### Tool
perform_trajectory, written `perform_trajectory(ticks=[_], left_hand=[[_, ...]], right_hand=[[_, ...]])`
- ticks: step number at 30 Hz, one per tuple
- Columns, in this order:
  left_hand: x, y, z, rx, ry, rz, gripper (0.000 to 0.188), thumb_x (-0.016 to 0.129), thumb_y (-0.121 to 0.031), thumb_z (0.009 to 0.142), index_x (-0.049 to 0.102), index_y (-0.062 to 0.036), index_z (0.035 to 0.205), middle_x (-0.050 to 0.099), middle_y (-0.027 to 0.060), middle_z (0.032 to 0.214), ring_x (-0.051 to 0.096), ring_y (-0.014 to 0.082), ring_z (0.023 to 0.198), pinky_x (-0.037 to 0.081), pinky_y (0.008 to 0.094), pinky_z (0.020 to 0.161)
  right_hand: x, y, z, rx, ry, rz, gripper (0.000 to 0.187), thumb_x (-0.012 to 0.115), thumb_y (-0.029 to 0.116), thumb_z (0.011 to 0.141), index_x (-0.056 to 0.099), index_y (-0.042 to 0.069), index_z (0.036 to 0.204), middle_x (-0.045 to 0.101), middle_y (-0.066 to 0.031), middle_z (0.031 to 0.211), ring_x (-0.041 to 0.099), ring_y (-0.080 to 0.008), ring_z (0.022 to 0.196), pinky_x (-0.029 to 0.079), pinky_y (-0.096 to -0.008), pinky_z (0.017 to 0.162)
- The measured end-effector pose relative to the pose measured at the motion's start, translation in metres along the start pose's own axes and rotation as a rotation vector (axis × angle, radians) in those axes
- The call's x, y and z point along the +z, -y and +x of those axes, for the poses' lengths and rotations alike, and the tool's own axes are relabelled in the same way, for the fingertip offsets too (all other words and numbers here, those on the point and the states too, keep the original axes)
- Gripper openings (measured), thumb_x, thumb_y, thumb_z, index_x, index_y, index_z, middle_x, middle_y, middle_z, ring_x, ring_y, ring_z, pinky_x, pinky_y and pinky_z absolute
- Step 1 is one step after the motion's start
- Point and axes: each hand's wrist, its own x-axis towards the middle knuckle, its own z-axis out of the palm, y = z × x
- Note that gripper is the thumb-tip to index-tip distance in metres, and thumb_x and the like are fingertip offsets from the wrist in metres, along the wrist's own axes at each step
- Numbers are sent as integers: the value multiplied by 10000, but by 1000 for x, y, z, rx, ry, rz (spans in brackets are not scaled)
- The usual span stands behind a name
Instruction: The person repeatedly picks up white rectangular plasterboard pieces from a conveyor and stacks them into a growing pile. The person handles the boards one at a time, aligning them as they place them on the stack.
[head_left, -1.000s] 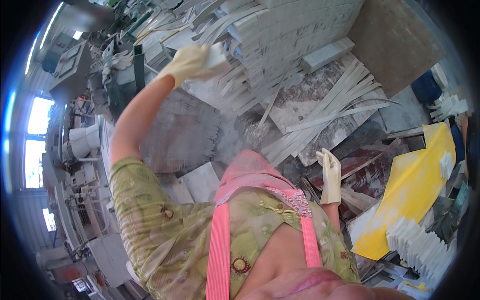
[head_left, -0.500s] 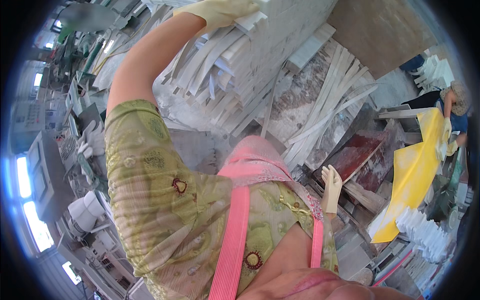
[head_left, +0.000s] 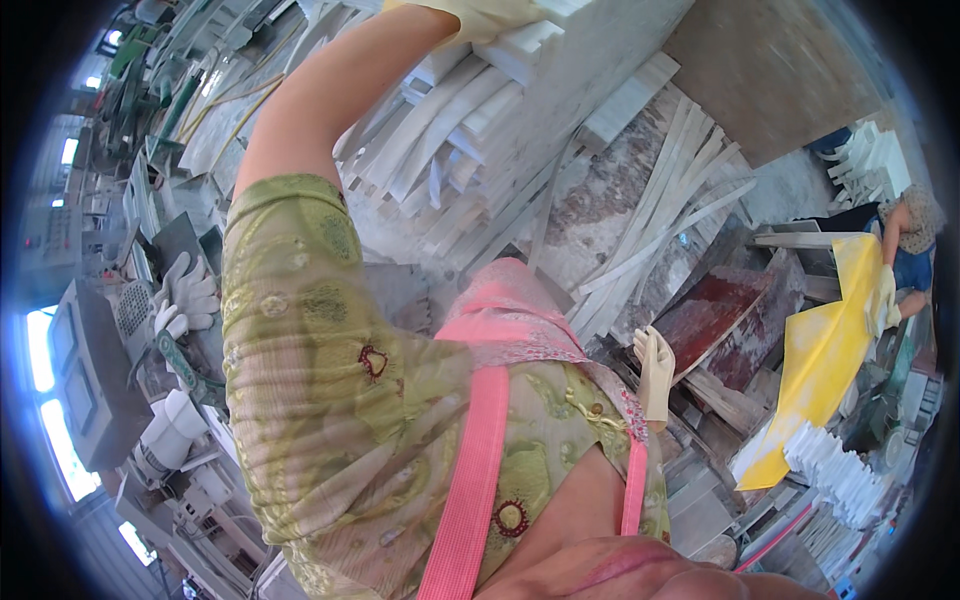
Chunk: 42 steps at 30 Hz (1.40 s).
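Your left hand, gloved, fingers curled gripping white stone strip atop pale strip stack. Right hand hanging free, fingers pressed together. Yellow sheet nearby.

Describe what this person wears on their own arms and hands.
Both hands wear pale cream rubber-like gloves: left hand, right hand. The left arm has a short, sheer olive-green patterned sleeve ending at the upper arm; forearm bare. A pink strap crosses the garment.
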Motion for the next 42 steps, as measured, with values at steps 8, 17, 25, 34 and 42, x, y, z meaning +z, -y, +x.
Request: perform_trajectory(ticks=[8, 17, 25, 34, 42], left_hand=[[17, 9, -3, -95, -311, 86, 193, 684, -108, 775, 718, -60, 958, 745, 138, 926, 737, 296, 875, 589, 401, 729], [75, -7, 4, -188, -348, 55, 582, 554, -94, 828, 499, 98, 1375, 592, 263, 1366, 540, 328, 1340, 321, 431, 1201], [47, -61, -42, -318, -628, 148, 658, 749, -90, 683, 583, 31, 1308, 649, 249, 1263, 603, 298, 1265, 423, 412, 1137], [142, -136, -83, -530, -831, -965, 446, 567, 17, 877, 614, -26, 1318, 631, 215, 1322, 569, 424, 1266, 436, 487, 1108], [154, -128, -80, -459, -889, -939, 433, 603, -3, 843, 602, 34, 1274, 629, 243, 1256, 560, 453, 1221, 438, 517, 1075]], right_hand=[[13, 19, 14, -58, 65, -64, 444, 569, 289, 1067, 585, -54, 1350, 715, -178, 1198, 705, -214, 1038, 559, -325, 944], [46, 81, 65, -312, 160, -158, 494, 582, 291, 1058, 545, -73, 1390, 714, -170, 1210, 692, -221, 1100, 550, -339, 975], [179, 210, 126, -747, 354, 78, 669, 534, 327, 1063, 292, -23, 1579, 338, -175, 1634, 313, -245, 1520, 273, -352, 1228], [319, 308, 134, -561, 338, 371, 805, 239, 589, 1089, 163, -13, 1618, 166, -132, 1703, 141, -221, 1575, 92, -335, 1272], [360, 325, 154, -397, 321, 591, 777, 249, 599, 1081, 286, 7, 1583, 407, -160, 1589, 391, -265, 1455, 289, -339, 1205]])
